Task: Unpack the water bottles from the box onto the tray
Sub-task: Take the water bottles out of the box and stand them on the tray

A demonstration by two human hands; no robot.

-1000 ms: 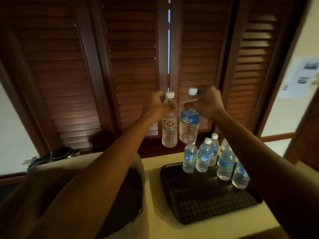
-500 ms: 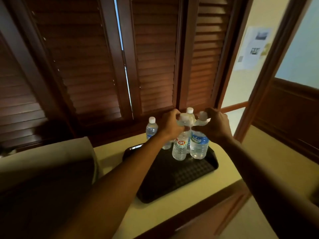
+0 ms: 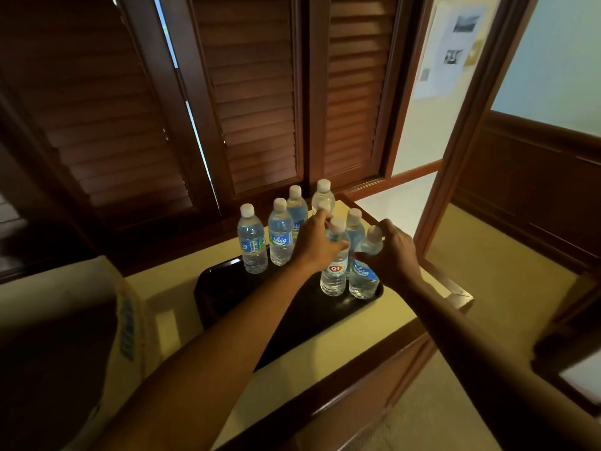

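Seven water bottles stand upright on a dark tray (image 3: pixel 227 288) in front of me, seen from above through my own eyes. Farthest left, at the edge of the view, sits the cardboard box (image 3: pixel 107 307), its open mouth dark so that I cannot tell what is inside. It rests on a pale yellow counter (image 3: pixel 374 336), just beside the tray. Moving right, a bottle with a blue and green label (image 3: pixel 252 244) stands at the tray's back left, with a blue-labelled bottle (image 3: pixel 280 237) close beside it and another bottle (image 3: pixel 296 208) right behind that one. My left hand (image 3: pixel 313 244) comes next, reaching across the tray, its fingers curled around the shoulder of a bottle with a red and white label (image 3: pixel 334 271), which stands on the tray near its right end. Behind my hand a clear bottle (image 3: pixel 323 196) rises at the far back, and one more bottle (image 3: pixel 355 226) shows between my hands. Touching the red-labelled bottle on its right is a blue-labelled bottle at the tray's right edge (image 3: pixel 361 278). My right hand (image 3: pixel 395 255) grips it around the neck, just below the white cap, fingers closed on it. Both held bottles have their bases down on the tray. Dark wooden louvred shutters (image 3: pixel 253 109) fill the wall behind, and an open doorway (image 3: pixel 432 125) lies to the right.
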